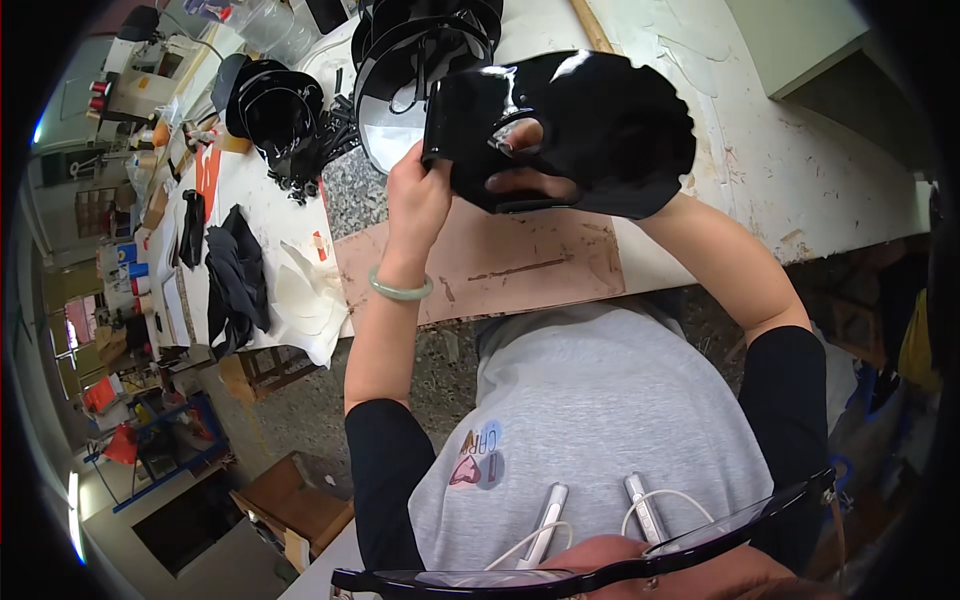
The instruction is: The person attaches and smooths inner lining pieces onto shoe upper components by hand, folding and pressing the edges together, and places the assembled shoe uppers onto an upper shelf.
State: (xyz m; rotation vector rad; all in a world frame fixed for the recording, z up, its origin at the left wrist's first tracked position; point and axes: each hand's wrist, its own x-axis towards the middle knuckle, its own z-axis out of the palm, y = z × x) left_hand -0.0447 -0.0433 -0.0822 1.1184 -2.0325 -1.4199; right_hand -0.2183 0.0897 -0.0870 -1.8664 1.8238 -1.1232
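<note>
A glossy black sheet piece [600, 130] with a notched right edge is raised above the near part of the table. Its left end curls over. My left hand [418, 195] is closed on that left end, with a pale green bangle [400, 290] round the wrist. From the right, my right forearm [730, 255] reaches in behind the piece, which hides most of that hand and its grip. Skin-coloured patches show in the middle of the piece; whether these are fingers through openings or reflections, I cannot make out.
Below the piece lies a brown board [480, 265] with dark marks. Beyond stand stacked black curved pieces [430, 45], and further left another black stack [275, 105]. Dark cloth [235, 270] and a cream sheet [305, 300] lie on the left. A pale box-like edge [800, 45] rises at far right.
</note>
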